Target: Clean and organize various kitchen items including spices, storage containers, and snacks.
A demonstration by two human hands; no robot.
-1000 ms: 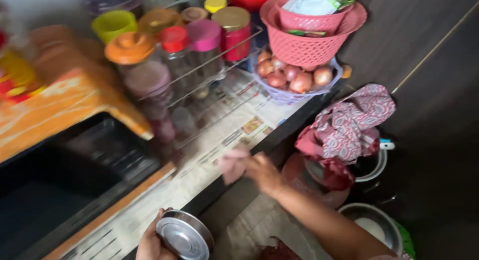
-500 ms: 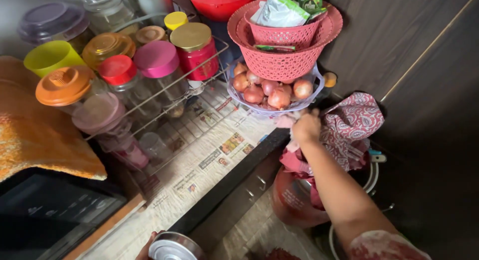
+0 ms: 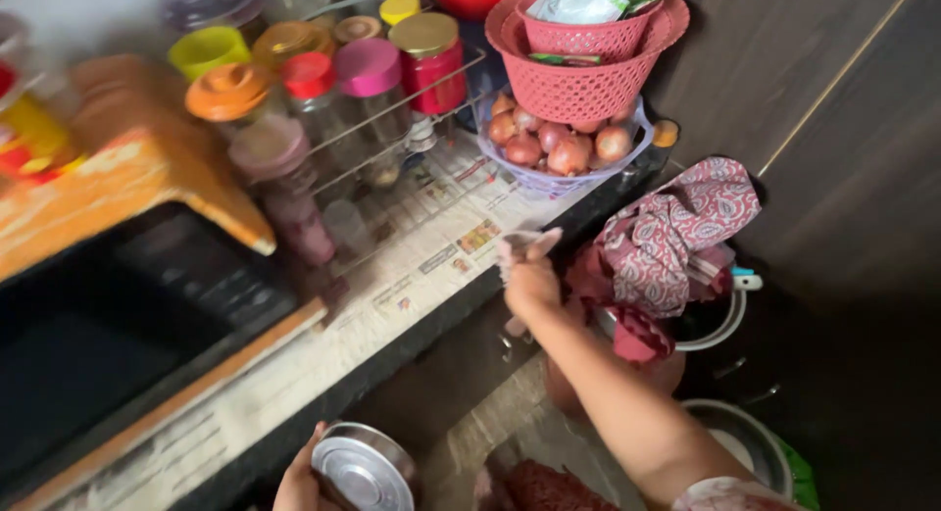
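moved: right hand [image 3: 532, 281] has pulled back from the onion basket to the counter edge; the view has swung left too, and the black oven is in view again
right hand: fingers curled at the counter [image 3: 392, 305] edge, seemingly pinched on a small pale thing; too blurred to tell what it is, or if it is truly gripped
left hand: left hand [image 3: 299, 477] at bottom of frame, closed round a steel tin [image 3: 365, 469], lid up, held low in front of the counter
step in hand: looks like picking something off the newspaper lining while the tin waits
next move needs: likely bringing right hand and tin together; the tin would want its lid off first
count, baskets: 3, two pink baskets [image 3: 588, 65] stacked, sitting on one pale basket [image 3: 559, 178]
count, onions: about 8 onions [image 3: 554, 144] showing, more hidden
count, jars: roughly 9 lidded jars [image 3: 333, 90] on the wire rack, blurred
count, cloth: 1 patterned cloth [image 3: 671, 237] heaped over pots, right
count, oven: 1 black oven [image 3: 118, 325], left
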